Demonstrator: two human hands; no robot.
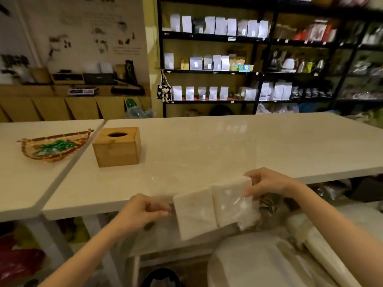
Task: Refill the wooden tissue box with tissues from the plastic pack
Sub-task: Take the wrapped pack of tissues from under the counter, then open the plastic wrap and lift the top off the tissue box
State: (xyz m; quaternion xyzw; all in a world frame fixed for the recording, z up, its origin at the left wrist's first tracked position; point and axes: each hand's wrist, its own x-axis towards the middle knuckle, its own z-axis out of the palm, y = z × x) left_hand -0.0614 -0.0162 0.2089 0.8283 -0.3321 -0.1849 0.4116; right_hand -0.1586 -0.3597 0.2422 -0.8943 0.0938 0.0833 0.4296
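Left hand pinches barely visible clear wrap; right hand grips tissue pack near counter edge.

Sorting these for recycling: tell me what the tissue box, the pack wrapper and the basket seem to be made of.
Tissue box: looks like bamboo or light wood with a smooth matte finish; even tan panels, faint grain.
Pack wrapper: thin clear plastic film; it glints and crinkles where the right hand grips it.
Basket: apparently woven bamboo or rattan strips, natural and brown; weave visible, exact fibre unclear.
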